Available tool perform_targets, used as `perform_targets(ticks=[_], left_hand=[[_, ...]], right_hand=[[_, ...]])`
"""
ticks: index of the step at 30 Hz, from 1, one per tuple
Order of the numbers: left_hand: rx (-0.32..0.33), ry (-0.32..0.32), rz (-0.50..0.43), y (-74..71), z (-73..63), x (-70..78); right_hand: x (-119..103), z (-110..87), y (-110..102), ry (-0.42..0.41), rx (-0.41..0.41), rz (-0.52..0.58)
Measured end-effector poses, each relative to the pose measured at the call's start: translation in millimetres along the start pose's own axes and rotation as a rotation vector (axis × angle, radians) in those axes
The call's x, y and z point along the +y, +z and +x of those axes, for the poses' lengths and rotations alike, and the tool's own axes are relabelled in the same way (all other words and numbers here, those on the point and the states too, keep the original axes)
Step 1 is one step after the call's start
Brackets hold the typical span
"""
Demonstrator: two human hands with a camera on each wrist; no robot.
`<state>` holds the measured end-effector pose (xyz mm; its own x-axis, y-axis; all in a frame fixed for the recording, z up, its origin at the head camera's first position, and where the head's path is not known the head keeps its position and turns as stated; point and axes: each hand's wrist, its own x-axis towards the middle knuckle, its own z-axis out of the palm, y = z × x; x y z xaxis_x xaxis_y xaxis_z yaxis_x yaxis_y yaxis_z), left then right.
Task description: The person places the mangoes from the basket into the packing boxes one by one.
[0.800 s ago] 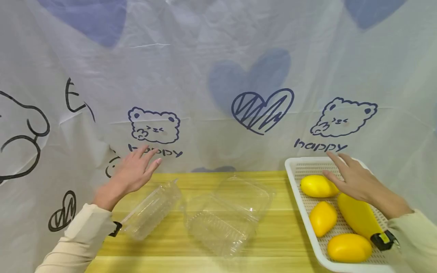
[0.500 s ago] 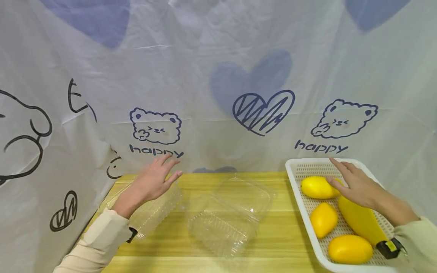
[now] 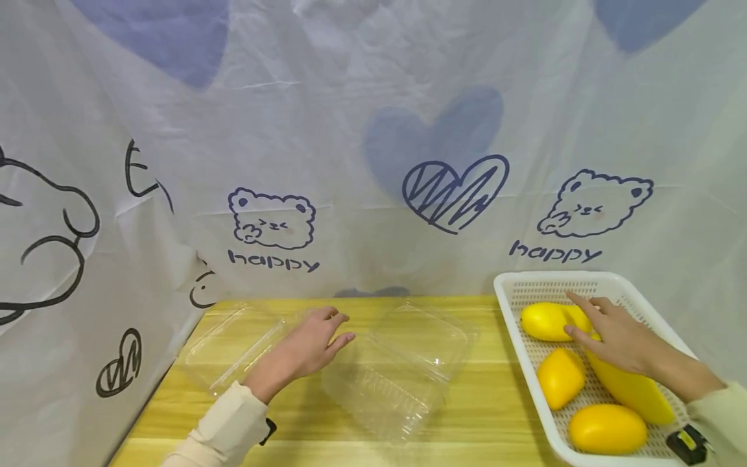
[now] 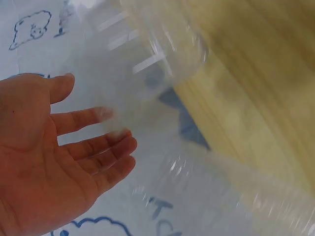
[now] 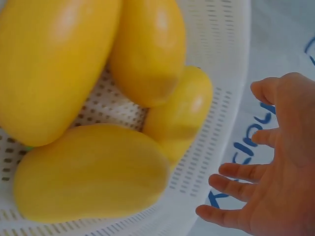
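Observation:
My left hand [image 3: 309,344], fingers relaxed and holding nothing, is over the table between two clear plastic clamshell containers. It overlaps the edge of the left clamshell [image 3: 233,347], and its fingertips come close to the middle clamshell [image 3: 397,389], which lies with its lid spread back. In the left wrist view, the hand [image 4: 64,147] is spread beside clear plastic [image 4: 167,49]. My right hand [image 3: 618,337] hovers over a white basket [image 3: 528,389] of several yellow mangoes, its fingers spread and holding nothing. The back mango [image 3: 545,322] and the long right mango [image 3: 633,389] are partly behind it.
A wood-grain table [image 3: 467,421] runs back to a white printed cloth [image 3: 350,227] hung behind and at the left. The front mango [image 3: 607,429] and a middle mango [image 3: 560,378] lie inside the basket at the table's right.
My left hand has swept right and down, from over the left clamshell toward the middle one. My right hand has sunk slightly over the mangoes. The containers and fruit stay put.

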<state>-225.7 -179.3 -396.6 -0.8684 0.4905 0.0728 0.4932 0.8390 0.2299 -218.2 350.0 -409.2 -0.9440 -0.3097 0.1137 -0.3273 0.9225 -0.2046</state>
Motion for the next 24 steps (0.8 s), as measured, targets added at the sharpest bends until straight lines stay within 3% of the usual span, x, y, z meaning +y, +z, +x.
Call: perform_targets(ticks=[7, 13, 18, 24], left_hand=[[-0.105, -0.045, -0.087, 21.4, 0.8, 2.1], [-0.173, -0.075, -0.177, 33.0, -7.0, -2.1], [-0.167, -0.048, -0.249, 42.5, -14.7, -2.8], [-0.099, -0.019, -0.380, 55.4, -21.5, -5.7]], right_hand=[[6.3, -6.1, 5.9, 0.025, -0.030, 0.001], [17.0, -13.4, 1.9, 0.079, -0.082, 0.023], [23.3, -17.6, 1.0, 0.086, -0.115, 0.025], [34.7, -18.2, 3.8, 0.095, -0.155, -0.003]])
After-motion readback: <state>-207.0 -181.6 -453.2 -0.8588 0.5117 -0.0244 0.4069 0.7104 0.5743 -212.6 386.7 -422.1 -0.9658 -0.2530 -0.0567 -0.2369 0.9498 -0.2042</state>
